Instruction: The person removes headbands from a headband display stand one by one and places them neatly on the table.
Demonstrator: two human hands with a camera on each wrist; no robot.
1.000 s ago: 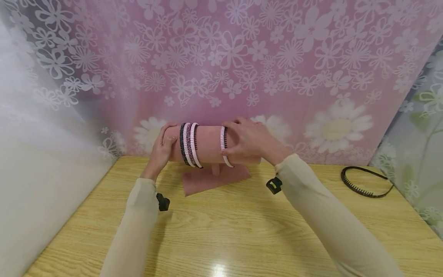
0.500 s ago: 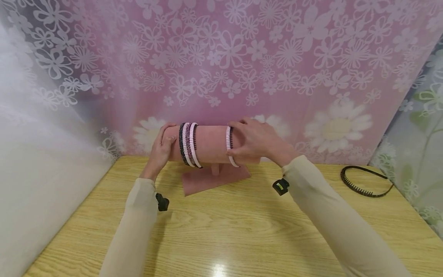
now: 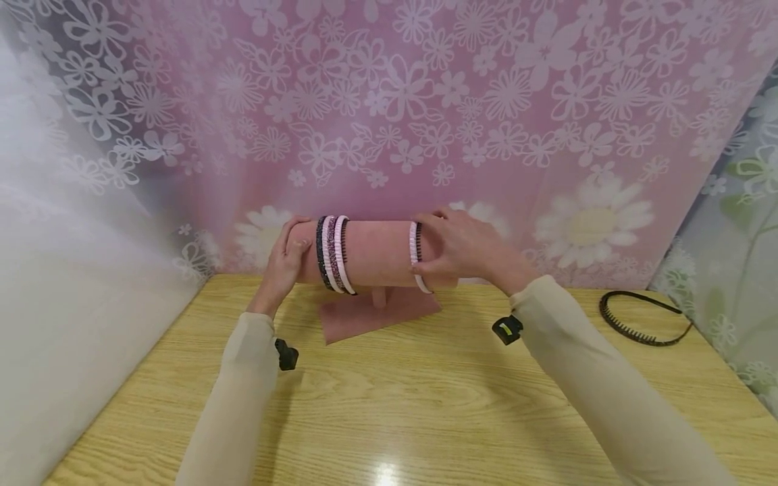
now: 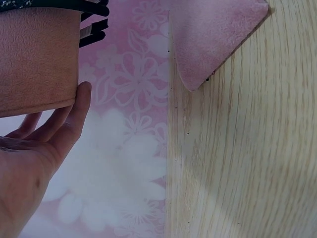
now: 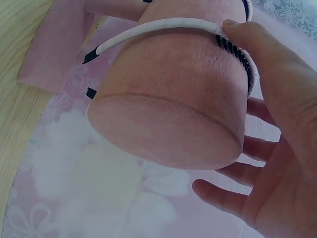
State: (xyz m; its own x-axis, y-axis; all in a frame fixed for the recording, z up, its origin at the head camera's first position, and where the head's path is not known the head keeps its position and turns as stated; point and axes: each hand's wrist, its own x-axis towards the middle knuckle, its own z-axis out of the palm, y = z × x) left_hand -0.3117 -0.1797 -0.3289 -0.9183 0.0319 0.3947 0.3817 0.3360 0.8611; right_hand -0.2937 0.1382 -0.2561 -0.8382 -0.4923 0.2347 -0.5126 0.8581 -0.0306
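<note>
A pink cylindrical headband stand (image 3: 378,253) stands upright on its base, its roll lying crosswise. My left hand (image 3: 283,262) grips the roll's left end, thumb in front; in the left wrist view its fingers reach behind the roll (image 4: 39,59). Toward the right end, my right hand (image 3: 467,244) pinches a white toothed headband (image 3: 414,244) that arches over the roll. In the right wrist view the thumb presses on this headband (image 5: 163,26), and its black-tipped ends stick out below. Left of centre, several headbands (image 3: 333,255), black glittery, white and purple glittery, sit side by side on the roll.
A black toothed headband (image 3: 638,331) lies on the wooden table (image 3: 389,398) at the far right. A pink floral curtain (image 3: 389,108) hangs close behind the stand. The stand's flat base (image 3: 349,320) rests near the table's back edge.
My right hand has slid the white headband rightward along the roll, away from the grouped headbands. The left hand and the stand have stayed in place.
</note>
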